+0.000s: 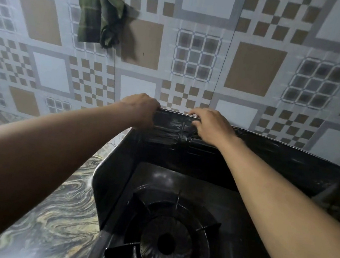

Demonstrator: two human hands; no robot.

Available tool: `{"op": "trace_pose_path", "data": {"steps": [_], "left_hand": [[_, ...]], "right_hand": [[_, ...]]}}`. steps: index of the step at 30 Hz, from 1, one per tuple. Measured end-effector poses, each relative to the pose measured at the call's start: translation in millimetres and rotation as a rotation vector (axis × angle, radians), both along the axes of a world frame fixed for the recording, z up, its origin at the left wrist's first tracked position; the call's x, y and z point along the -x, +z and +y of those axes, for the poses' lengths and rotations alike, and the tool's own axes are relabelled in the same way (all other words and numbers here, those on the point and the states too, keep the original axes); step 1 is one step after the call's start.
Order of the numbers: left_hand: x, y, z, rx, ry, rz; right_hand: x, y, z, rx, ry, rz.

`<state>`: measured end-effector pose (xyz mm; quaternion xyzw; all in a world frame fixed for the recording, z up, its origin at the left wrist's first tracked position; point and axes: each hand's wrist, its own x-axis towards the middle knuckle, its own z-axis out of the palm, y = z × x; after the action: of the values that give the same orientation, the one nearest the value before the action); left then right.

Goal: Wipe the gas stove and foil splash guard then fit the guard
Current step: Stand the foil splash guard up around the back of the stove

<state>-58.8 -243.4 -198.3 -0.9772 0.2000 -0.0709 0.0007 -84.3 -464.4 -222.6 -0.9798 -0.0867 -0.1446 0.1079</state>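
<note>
Both hands are up on the back panel of the foil splash guard (269, 162); on my feed the left hand (140, 108) curls its fingers over the top edge near the corner, and the right hand (211, 127) grips the same edge just beside it, thumb on the inner face; the guard stands upright along the back and left side of the gas stove (237, 236), close against the tiled wall (258, 71); the burner (167, 244) sits below, between the forearms; I see the stove resting on the marbled desk (55, 211); a green cloth (97, 16) hangs on the wall, upper left.
</note>
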Motion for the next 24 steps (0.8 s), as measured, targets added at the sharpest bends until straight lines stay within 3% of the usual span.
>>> {"op": "trace_pose_path", "data": {"steps": [4,11,24], "left_hand": [[-11,1,-20,-0.098,-0.12,-0.171],[-33,-13,-65,0.012,-0.213,-0.15],[-24,-1,-78,0.052,-0.25,-0.133]], "right_hand": [[1,-7,-11,-0.008,-0.026,-0.063],[11,-13,-45,0.155,-0.213,-0.135],[19,0,-65,0.15,-0.259,0.085]]}}
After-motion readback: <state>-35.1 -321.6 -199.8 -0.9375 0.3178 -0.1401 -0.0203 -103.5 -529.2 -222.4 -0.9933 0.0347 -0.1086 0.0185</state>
